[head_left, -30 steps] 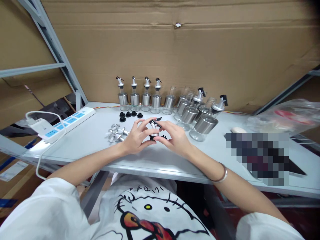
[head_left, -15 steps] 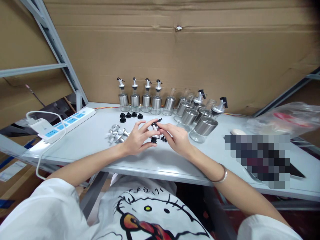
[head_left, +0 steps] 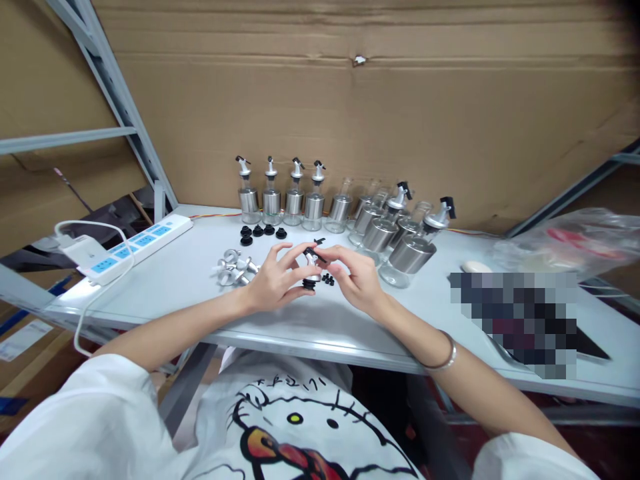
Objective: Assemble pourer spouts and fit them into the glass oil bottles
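Observation:
Above the front part of the table, my left hand (head_left: 270, 283) is closed around a bottle pourer (head_left: 309, 285), its ribbed black stopper pointing down and its silver spout up. At the top of the pourer, my right hand (head_left: 359, 283) pinches the black flip cap (head_left: 315, 253); the fingers partly hide it. Just behind the hands lie several tiny black pieces (head_left: 328, 279). To the left is a small heap of silver spout parts (head_left: 235, 268), with several black ribbed stoppers (head_left: 247, 239) behind it.
Steel-banded glass bottles (head_left: 314, 203) line the back, some with pourers fitted, others with bare necks. A larger bottle (head_left: 410, 253) stands nearer on the right. A white power strip (head_left: 145, 245) lies left; a plastic bag (head_left: 565, 243) and a blurred-out dark object (head_left: 520, 327) are at right.
The fingers of my right hand have shifted slightly at the black flip cap, which looks tilted further down to the right. My left hand keeps its hold on the pourer.

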The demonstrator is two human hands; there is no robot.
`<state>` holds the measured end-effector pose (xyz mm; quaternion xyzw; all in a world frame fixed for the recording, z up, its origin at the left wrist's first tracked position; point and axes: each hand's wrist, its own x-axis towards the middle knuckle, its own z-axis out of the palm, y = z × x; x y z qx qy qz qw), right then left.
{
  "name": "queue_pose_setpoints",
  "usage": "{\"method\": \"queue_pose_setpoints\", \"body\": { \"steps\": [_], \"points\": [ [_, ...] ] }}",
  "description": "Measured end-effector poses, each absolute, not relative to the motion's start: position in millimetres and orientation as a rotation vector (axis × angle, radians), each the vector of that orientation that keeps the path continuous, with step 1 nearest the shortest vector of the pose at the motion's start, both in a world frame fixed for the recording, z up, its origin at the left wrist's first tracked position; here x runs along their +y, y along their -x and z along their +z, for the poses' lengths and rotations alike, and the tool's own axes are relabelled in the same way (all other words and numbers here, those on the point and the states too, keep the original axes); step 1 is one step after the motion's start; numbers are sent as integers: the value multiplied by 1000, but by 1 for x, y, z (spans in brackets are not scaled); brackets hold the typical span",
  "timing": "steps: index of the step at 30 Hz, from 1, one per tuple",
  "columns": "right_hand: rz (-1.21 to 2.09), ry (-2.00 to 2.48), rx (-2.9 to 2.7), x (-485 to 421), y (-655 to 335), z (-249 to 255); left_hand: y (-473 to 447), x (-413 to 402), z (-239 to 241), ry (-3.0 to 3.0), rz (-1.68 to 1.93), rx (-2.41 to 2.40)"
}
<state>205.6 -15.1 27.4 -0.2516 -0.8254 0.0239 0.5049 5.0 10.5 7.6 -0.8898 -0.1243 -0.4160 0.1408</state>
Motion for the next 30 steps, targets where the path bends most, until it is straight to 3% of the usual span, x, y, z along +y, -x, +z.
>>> {"method": "queue_pose_setpoints", "body": {
  "steps": [12,30],
  "points": [
    [-119,873,-2321,-11,-208,33,-4,9,6,2693,-1187,-474],
    [-369,809,-2385,-8,-212,32,-6,4,9,2849,-1260,-605]
  ]
}}
